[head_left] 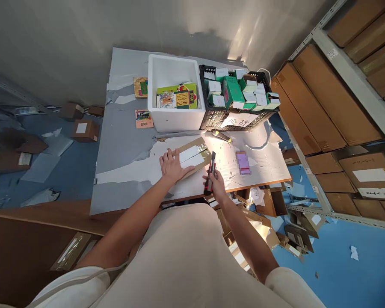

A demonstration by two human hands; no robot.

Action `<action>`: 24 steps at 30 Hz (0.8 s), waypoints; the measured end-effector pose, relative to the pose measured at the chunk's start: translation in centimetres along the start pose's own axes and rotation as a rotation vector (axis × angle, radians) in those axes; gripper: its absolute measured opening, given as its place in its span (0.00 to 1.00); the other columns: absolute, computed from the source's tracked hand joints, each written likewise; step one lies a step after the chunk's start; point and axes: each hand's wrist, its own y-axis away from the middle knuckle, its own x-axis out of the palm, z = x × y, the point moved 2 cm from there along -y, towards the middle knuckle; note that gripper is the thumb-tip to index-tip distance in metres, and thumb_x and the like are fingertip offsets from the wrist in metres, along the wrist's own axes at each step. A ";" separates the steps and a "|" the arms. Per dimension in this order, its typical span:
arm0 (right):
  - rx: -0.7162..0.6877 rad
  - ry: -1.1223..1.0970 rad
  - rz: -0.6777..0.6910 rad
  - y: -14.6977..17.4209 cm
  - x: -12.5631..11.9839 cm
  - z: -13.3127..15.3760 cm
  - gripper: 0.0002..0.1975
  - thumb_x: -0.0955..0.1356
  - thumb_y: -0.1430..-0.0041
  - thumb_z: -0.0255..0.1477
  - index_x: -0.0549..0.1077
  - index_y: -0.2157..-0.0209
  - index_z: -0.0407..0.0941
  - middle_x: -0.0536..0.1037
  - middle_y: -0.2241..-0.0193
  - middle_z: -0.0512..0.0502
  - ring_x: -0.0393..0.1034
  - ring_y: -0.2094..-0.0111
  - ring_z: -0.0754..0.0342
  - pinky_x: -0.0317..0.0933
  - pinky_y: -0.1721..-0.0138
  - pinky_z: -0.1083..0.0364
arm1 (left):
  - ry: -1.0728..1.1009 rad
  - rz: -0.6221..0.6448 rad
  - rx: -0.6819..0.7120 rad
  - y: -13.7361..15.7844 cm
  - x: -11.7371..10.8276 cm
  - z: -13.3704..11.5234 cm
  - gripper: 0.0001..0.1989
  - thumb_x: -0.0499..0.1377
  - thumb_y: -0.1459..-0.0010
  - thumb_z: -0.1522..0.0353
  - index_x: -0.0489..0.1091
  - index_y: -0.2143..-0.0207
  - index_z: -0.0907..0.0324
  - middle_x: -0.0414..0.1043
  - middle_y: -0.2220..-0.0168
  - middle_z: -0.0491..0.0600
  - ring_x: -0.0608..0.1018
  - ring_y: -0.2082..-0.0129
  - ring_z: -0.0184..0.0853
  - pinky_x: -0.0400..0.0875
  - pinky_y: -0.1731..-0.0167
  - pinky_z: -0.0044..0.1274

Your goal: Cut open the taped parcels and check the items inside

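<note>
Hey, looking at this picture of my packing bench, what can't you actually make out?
Head view: contents of the cardboard box under the left hand, hidden by its top.
Head view: details of the purple item, blurred into blocks.
Head view: part of the white foam box's floor, hidden by books.
Head view: upper-right cartons, cut off by the picture edge.

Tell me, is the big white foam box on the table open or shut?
Open: the white foam box has no lid over it, and books show inside.
</note>
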 end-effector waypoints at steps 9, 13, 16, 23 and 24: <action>-0.076 -0.029 0.101 -6.7 3.5 2.1 0.15 0.65 0.45 0.37 0.60 0.58 0.48 0.72 0.60 0.50 0.65 0.74 0.63 0.65 0.74 0.59 | 0.454 0.172 -0.078 4.7 -0.1 4.4 0.27 0.46 0.39 0.57 0.62 0.41 0.60 0.71 0.59 0.55 0.76 0.62 0.37 0.72 0.60 0.30; -0.131 0.003 0.117 -6.9 2.8 2.6 0.17 0.67 0.47 0.38 0.62 0.58 0.47 0.71 0.54 0.47 0.66 0.73 0.63 0.66 0.72 0.58 | 0.497 0.133 -0.072 5.5 0.1 4.7 0.26 0.48 0.39 0.57 0.64 0.43 0.60 0.71 0.56 0.55 0.77 0.64 0.37 0.73 0.60 0.31; -0.082 -0.013 0.083 -5.1 1.3 1.6 0.18 0.70 0.51 0.39 0.65 0.61 0.45 0.73 0.67 0.51 0.65 0.75 0.62 0.66 0.72 0.58 | 0.371 0.076 -0.020 3.4 -0.9 4.8 0.25 0.48 0.40 0.56 0.66 0.46 0.59 0.71 0.55 0.56 0.75 0.57 0.42 0.71 0.53 0.34; 0.290 -0.329 0.145 2.7 -0.9 -2.9 0.25 0.75 0.55 0.40 0.65 0.58 0.47 0.76 0.67 0.51 0.73 0.74 0.57 0.66 0.72 0.56 | 0.335 0.069 0.096 -8.6 -1.0 5.2 0.29 0.51 0.42 0.61 0.57 0.40 0.63 0.62 0.41 0.58 0.66 0.42 0.43 0.62 0.44 0.34; 0.336 -0.366 0.167 3.5 -0.6 -3.3 0.25 0.75 0.55 0.40 0.65 0.57 0.48 0.77 0.65 0.49 0.75 0.71 0.55 0.67 0.70 0.55 | 0.338 0.102 0.104 -9.9 -0.5 5.2 0.29 0.51 0.42 0.62 0.58 0.40 0.63 0.61 0.40 0.58 0.64 0.41 0.44 0.60 0.43 0.34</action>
